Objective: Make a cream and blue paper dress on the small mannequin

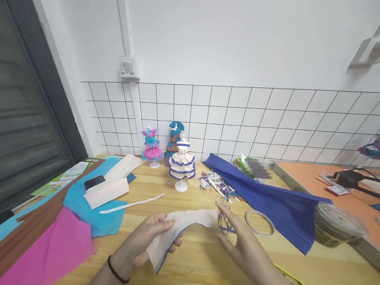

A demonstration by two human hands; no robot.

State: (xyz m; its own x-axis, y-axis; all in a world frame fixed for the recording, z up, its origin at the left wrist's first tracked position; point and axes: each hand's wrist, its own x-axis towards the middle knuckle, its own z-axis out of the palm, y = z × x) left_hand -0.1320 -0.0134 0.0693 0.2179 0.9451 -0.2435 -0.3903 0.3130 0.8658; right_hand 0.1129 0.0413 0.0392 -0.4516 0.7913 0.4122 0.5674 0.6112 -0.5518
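Observation:
My left hand (148, 241) is closed on a curved strip of cream paper (181, 229) with a blue edge, held just above the wooden table (204, 274). A black band sits on that wrist. My right hand (234, 236) is beside the strip's right end, fingers stretched out, touching thin blue ribbon (224, 222). A roll of clear tape (259, 222) lies just right of that hand. Behind, a small mannequin in a cream and blue paper dress (182, 164) stands on the table.
Two more dressed mannequins, pink (152, 147) and teal (175, 136), stand by the tiled wall. Pink (52, 250), cyan (80, 199) and brown paper sheets lie left. A dark blue sheet (272, 199) and a lidded plastic cup (336, 226) lie right, next to an orange table (348, 202).

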